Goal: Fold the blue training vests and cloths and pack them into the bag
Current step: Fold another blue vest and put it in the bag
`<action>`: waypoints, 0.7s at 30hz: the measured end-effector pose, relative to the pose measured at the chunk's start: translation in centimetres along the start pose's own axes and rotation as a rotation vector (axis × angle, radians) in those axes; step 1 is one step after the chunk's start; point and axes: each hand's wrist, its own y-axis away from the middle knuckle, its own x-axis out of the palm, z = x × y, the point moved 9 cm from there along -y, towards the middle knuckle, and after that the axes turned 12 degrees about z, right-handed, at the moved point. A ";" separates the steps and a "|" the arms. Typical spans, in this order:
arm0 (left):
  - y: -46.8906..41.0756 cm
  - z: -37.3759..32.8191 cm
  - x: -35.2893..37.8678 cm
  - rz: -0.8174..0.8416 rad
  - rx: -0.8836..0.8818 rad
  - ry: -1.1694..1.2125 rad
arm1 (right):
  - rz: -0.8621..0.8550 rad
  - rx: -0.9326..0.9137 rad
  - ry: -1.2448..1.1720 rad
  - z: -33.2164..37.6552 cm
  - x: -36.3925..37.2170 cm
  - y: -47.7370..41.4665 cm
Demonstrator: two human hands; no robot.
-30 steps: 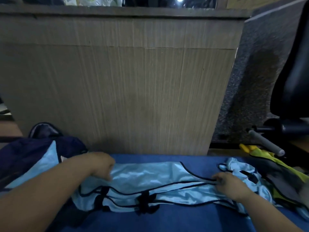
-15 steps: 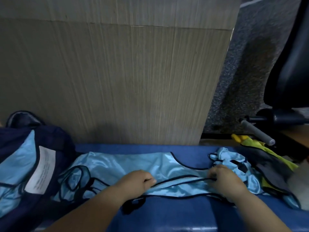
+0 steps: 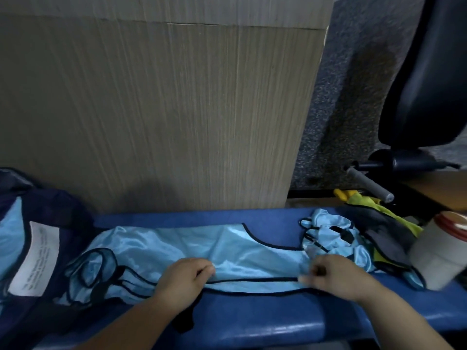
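Observation:
A light blue training vest [image 3: 177,245] with black trim lies stretched lengthwise on the blue bench [image 3: 278,322]. My left hand [image 3: 185,279] pinches its front black-trimmed edge near the middle. My right hand [image 3: 333,276] grips the same edge further right, fingers blurred. A second crumpled light blue vest [image 3: 331,236] lies just beyond my right hand. The dark navy bag [image 3: 50,210] sits at the left end, with light blue cloth and a white label [image 3: 35,261] showing in it.
A wooden panel [image 3: 164,109] rises directly behind the bench. At the right lie a yellow and grey cloth [image 3: 384,223] and a white container with a red lid [image 3: 439,251]. A black office chair [image 3: 429,84] and grey carpet stand beyond.
My left hand has moved right along the vest from its left end to the middle of the front edge. The view has tilted down and the bag's contents now show.

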 end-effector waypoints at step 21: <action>0.5 -0.6 3.4 0.376 -0.150 -0.309 | -0.018 0.322 -0.108 2.3 0.4 -0.1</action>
